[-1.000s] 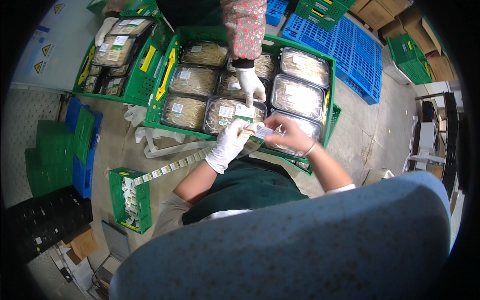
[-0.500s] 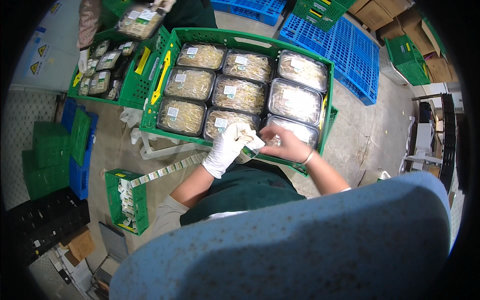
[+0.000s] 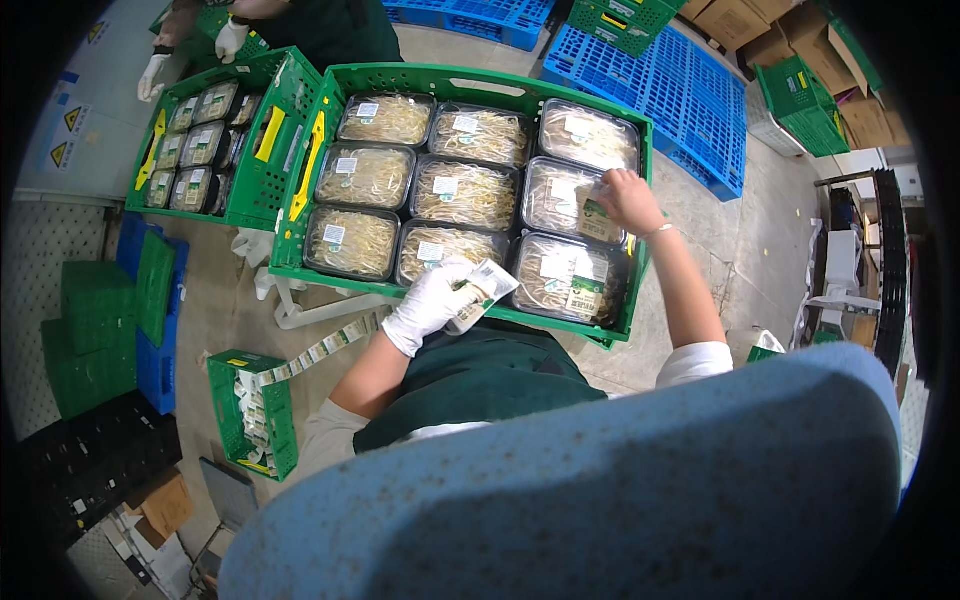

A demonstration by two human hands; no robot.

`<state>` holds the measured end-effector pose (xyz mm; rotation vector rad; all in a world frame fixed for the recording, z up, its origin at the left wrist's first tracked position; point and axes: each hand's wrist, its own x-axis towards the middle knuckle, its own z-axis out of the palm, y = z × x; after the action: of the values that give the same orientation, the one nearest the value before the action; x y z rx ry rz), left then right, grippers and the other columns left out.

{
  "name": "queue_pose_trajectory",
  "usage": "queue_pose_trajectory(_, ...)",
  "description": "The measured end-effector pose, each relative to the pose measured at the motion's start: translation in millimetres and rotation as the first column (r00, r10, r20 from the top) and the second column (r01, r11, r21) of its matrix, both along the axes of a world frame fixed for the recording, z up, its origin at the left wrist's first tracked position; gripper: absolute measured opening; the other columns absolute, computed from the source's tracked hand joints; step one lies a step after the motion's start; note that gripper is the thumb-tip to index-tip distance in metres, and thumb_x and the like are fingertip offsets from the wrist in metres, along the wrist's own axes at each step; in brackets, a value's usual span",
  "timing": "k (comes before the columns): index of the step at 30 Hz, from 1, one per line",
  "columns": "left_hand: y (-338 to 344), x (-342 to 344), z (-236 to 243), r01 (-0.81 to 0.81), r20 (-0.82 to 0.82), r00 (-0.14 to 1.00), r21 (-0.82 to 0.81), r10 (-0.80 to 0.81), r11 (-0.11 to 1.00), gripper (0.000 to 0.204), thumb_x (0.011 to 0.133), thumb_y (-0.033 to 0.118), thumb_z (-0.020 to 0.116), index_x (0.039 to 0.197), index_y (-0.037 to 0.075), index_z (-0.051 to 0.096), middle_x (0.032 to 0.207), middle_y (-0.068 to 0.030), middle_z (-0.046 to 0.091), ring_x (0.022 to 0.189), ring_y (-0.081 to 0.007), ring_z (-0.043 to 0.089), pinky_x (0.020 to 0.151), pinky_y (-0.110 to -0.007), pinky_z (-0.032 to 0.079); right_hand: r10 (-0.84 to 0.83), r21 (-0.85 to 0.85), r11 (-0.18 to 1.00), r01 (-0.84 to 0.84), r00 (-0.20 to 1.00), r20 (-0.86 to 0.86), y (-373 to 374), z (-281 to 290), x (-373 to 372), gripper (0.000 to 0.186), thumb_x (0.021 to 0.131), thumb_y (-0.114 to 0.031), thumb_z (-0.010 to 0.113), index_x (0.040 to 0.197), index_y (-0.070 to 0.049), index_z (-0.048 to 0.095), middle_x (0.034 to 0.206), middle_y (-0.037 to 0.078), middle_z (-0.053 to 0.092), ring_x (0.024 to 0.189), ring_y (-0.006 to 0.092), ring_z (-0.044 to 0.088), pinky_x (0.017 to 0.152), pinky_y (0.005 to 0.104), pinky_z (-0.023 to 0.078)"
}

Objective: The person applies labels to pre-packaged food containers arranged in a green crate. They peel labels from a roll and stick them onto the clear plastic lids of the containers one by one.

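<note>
A green crate in front of me holds several clear-lidded trays of bean sprouts in rows of three. My gloved left hand is closed on a strip of printed labels at the crate's near edge. My bare right hand, its fingers bent together, is at a green-and-tan label on the middle tray of the right column. The near right tray bears a similar label. The strip trails behind my left forearm to a small green crate of folded labels.
Left of my crate stands another green crate with packed trays, where a co-worker's gloved hands hover. A blue pallet lies beyond on the right. Green and black crates are stacked at left; cardboard boxes at far right.
My right hand has moved from beside my left to the middle right tray, where a label now lies. A label now shows on the near right tray. The co-worker's lifted tray is out of their hand.
</note>
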<state>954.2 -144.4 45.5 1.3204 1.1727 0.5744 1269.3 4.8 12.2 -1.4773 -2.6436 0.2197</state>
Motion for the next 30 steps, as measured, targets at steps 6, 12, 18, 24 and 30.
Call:
queue_pose_trajectory(6,-1.9,3.2,9.6,-0.1,0.604,0.724,-0.386,0.334,0.917,0.034,0.077,-0.005,0.048,0.11,-0.003,0.052,0.102,-0.0094,0.058,0.095,-0.0145,0.054,0.083,-0.024,0.041,-0.207,0.397,0.901,0.178,0.978,0.032,-35.7,-10.9,-26.1,0.045,0.076,-0.027,0.056,0.114,-0.007,0.044,0.092,0.012,0.053,0.084,0.0259,0.049,0.071,0.0357,0.039)
queue_pose_trajectory(12,-7.0,12.6,-8.8,-0.3,0.32,0.893,-0.102,0.317,0.948,0.018,0.078,0.004,0.057,0.095,-0.003,0.058,0.083,-0.0053,0.061,0.076,-0.0091,0.056,0.069,-0.021,0.044,-0.132,-0.443,0.873,-0.203,0.776,-0.616,-115.4,49.5,-116.9,0.014,0.071,-0.014,0.065,0.078,-0.003,0.06,0.07,0.009,0.06,0.067,0.0208,0.056,0.067,0.0293,0.044)
queue_pose_trajectory(18,0.9,8.1,22.8,-0.253,-0.007,0.965,-0.291,0.263,0.923,0.016,0.075,0.008,0.062,0.085,-0.003,0.059,0.075,-0.0052,0.06,0.068,-0.0073,0.054,0.059,-0.022,0.045,-0.046,-0.02,0.999,0.044,0.732,-0.68,-53.5,40.4,-88.7,0.014,0.064,-0.004,0.066,0.077,-0.007,0.061,0.074,0.007,0.06,0.072,0.0221,0.057,0.067,0.0293,0.045)
queue_pose_trajectory(24,-6.6,-33.4,-20.6,-0.245,0.143,0.952,-0.184,0.273,0.952,0.013,0.073,0.0,0.06,0.086,-0.002,0.059,0.081,-0.0075,0.059,0.071,-0.0111,0.058,0.063,-0.021,0.047,-0.152,0.243,0.958,0.15,0.988,-0.01,93.3,6.2,7.3,0.025,0.072,-0.02,0.055,0.092,-0.006,0.05,0.089,0.01,0.055,0.085,0.0284,0.051,0.073,0.0372,0.042)
queue_pose_trajectory(30,-19.4,-69.4,-23.9,-0.185,0.332,0.912,-0.195,0.242,0.963,0.02,0.069,-0.006,0.057,0.088,-0.003,0.057,0.096,-0.0078,0.054,0.084,-0.0135,0.056,0.072,-0.022,0.044,-0.461,0.499,0.793,0.349,0.879,0.118,73.9,-36.7,-19.5,0.054,0.073,-0.026,0.058,0.119,-0.006,0.038,0.107,0.017,0.049,0.094,0.03,0.047,0.075,0.0389,0.042)
